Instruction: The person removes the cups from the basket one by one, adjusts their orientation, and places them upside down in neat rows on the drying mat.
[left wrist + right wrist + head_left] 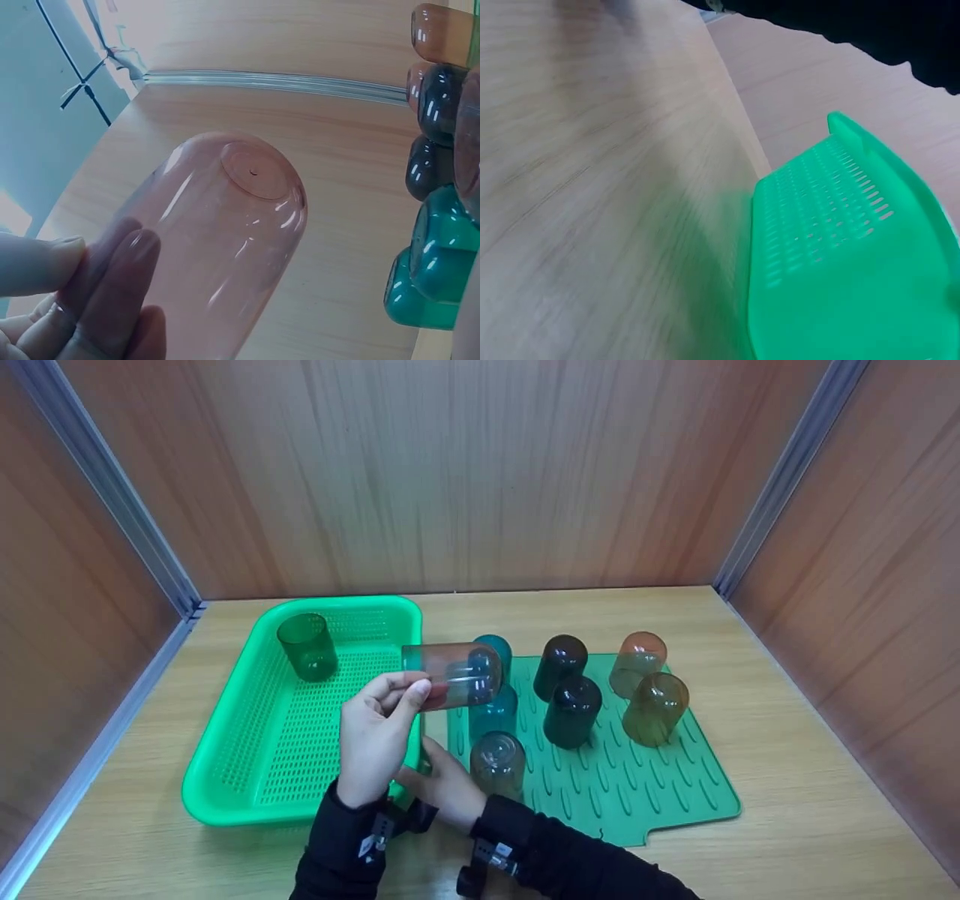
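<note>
Between its thumb and fingers my left hand [379, 735] pinches a pale pink see-through glass [465, 671]. The glass lies sideways in the air over the gap between basket and mat, its base to the right. In the left wrist view the round base of this pink glass [255, 172] shows clearly. My right hand [448, 786] is at the front right corner of the green basket [225, 720], thumb and fingers about the rim. In the right wrist view the basket's outer wall [840, 300] is close, and the hand's hold is hidden.
One dark green glass [307, 649] leans in the basket. Upside down on a green ridged mat [630, 799] stand a greyish glass [498, 765], teal glasses [495, 714], dark glasses [573, 712], an amber glass [656, 709] and an orange glass [637, 664]. Wooden walls [450, 472] enclose the table.
</note>
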`<state>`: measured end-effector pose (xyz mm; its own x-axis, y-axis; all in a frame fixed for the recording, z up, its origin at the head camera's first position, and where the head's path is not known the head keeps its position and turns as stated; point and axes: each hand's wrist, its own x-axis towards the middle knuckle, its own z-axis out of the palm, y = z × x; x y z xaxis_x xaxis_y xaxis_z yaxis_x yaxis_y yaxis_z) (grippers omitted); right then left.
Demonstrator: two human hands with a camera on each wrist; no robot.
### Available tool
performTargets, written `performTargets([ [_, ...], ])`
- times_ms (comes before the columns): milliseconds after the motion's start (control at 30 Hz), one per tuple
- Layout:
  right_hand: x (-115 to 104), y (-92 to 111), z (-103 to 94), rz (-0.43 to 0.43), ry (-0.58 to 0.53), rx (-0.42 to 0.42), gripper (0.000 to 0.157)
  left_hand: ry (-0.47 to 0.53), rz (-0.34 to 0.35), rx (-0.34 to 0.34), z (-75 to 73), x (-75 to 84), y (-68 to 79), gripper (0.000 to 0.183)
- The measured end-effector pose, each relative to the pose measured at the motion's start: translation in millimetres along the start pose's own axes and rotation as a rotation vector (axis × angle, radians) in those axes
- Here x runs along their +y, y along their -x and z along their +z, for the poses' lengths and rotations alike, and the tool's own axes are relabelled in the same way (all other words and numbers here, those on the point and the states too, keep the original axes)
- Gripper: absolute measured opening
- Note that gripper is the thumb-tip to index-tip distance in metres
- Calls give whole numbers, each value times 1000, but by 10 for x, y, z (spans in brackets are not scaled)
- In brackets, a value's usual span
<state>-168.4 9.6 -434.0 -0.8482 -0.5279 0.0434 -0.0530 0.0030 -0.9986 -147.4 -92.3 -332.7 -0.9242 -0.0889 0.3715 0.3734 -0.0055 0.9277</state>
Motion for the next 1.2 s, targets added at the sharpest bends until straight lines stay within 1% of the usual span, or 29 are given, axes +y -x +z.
performTargets([
  [67, -39, 8, -12, 15, 6, 16, 60, 4, 15, 13, -21, -19, 5, 23],
  [200, -163, 29, -54, 24, -7, 48, 74, 23, 31, 27, -40, 27, 28, 24],
  [267, -266, 55, -89, -2, -44, 47, 73, 30, 40, 31, -48, 52, 38, 25],
  [333, -369, 87, -132, -29, -119, 43, 71, 21, 54, 48, -54, 79, 55, 24],
  [400, -468, 129, -192, -57, -176, 60, 72, 13, 65, 66, -55, 104, 75, 25],
  [500, -607, 176, -311, -118, -239, 118, 73, 12, 67, 72, -39, 135, 100, 25],
  [600, -713, 197, -444, -209, -264, 167, 75, 31, 72, 49, -9, 146, 115, 26],
  [733, -785, 215, -583, -328, -349, 181, 78, 42, 85, 26, 40, 131, 125, 24],
  [833, -806, 232, -651, -406, -407, 185, 74, 46, 73, 9, 81, 113, 135, 23],
  [900, -813, 248, -692, -448, -393, 200, 67, 60, 56, -7, 116, 99, 142, 23],
  [1000, -816, 275, -754, -487, -312, 242, 57, 81, 25, -20, 169, 82, 152, 24],
  [1100, -814, 305, -816, -500, -244, 278, 52, 84, 10, -31, 216, 64, 165, 24],
  [1200, -808, 337, -866, -519, -213, 291, 50, 70, 10, -42, 251, 47, 175, 23],
])
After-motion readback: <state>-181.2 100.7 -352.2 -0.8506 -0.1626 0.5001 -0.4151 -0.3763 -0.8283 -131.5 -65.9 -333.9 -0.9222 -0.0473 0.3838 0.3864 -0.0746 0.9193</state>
